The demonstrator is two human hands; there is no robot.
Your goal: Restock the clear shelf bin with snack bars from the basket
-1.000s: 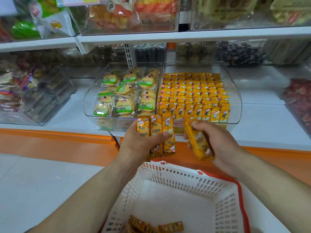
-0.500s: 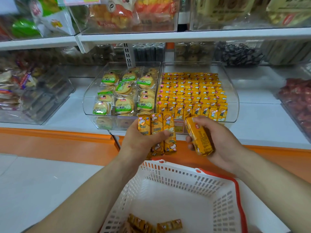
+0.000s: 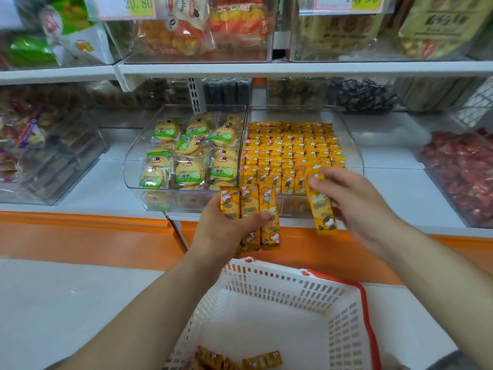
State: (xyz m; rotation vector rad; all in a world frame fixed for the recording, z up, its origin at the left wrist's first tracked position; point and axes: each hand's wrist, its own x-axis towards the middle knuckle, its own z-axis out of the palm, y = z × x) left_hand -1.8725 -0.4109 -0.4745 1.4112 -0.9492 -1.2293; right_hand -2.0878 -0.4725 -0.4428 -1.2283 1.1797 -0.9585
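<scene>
Shop aisle, white shelves [image 3: 293,68] across the upper half of the frame, orange strip [image 3: 80,231] beneath the lower one. At centre right on the lower shelf, clear bin [image 3: 358,156] packed with upright rows of yellow snack bars [image 3: 288,148]. Just beside it on the left, second clear bin [image 3: 128,166] of round biscuits [image 3: 189,153] in green-labelled wrappers. In front of the bins' lower edge, left hand [image 3: 226,229] curled round three bars [image 3: 250,206] held side by side, thumb across their fronts. Right hand [image 3: 354,206] at the bin's front rim, fingertips pinching one bar [image 3: 321,212] by its top end, bar hanging down, slightly tilted. At bottom centre, white basket [image 3: 280,276] with red handle [image 3: 369,324], a few more bars [image 3: 262,360] lying on its floor at the frame's lower edge.
</scene>
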